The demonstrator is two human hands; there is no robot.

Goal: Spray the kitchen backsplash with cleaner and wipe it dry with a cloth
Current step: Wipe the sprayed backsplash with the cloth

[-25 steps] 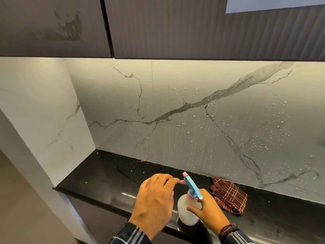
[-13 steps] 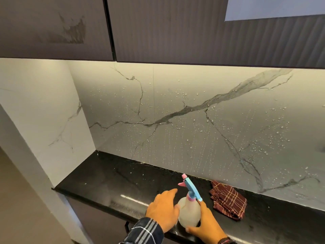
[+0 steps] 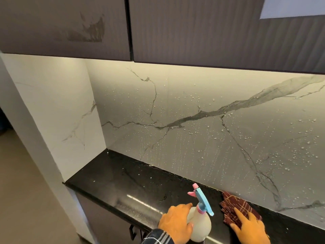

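The marble-look backsplash [image 3: 202,138] is dotted with droplets and thin runs of liquid. A white spray bottle [image 3: 200,224] with a blue and pink trigger head stands upright on the black countertop [image 3: 123,180]. My left hand [image 3: 175,222] wraps around the bottle's left side. To the right, a folded maroon checked cloth [image 3: 233,206] lies at the foot of the backsplash. My right hand [image 3: 249,228] rests on the cloth with fingers spread, covering its near part.
Dark upper cabinets [image 3: 175,27] hang low over the counter. A white marble side wall [image 3: 58,111] closes the left end, where the countertop stops. Beige floor [image 3: 21,191] lies at lower left. A cabinet handle [image 3: 133,233] sits under the counter's front edge.
My right hand has left the bottle and moved right onto the cloth. My left hand has come down from above and closed on the bottle's side. The view tilted slightly upward.
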